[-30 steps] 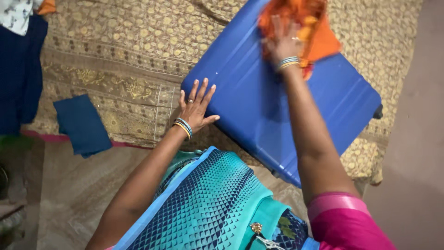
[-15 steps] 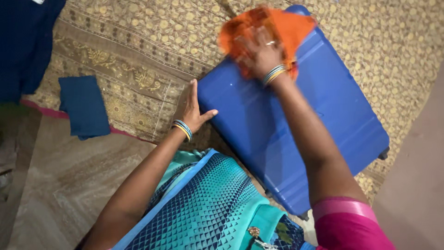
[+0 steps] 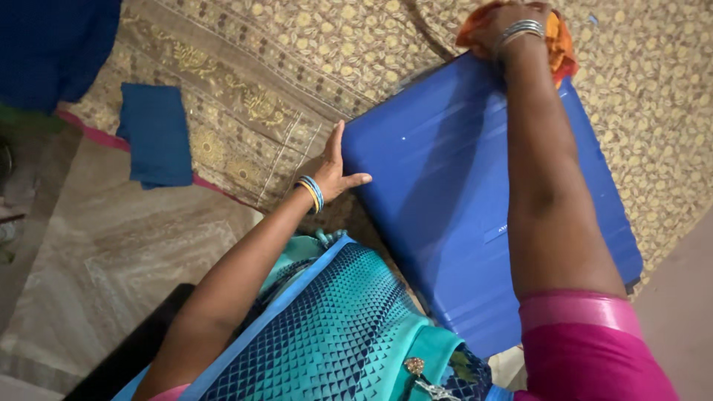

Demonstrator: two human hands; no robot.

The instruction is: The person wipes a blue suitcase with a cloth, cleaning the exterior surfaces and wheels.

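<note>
A blue hard-shell suitcase [image 3: 445, 186] lies flat on a gold patterned bedspread [image 3: 297, 59]. My left hand [image 3: 334, 167] rests flat against the suitcase's left edge, fingers together, thumb on the lid. My right hand [image 3: 501, 22] presses an orange cloth [image 3: 557, 41] onto the suitcase's far end, near the top of the view; the fingers are mostly hidden by the cloth. Both wrists wear bangles.
A folded dark blue cloth [image 3: 156, 134] lies at the bedspread's left edge. A larger dark blue garment [image 3: 52, 44] fills the top left corner. Patterned beige floor [image 3: 111, 260] lies to the left, and plain floor at the right edge.
My right hand has swept the orange cloth across the lid and now holds it at the far end. My left hand turned from flat on the lid to against its side.
</note>
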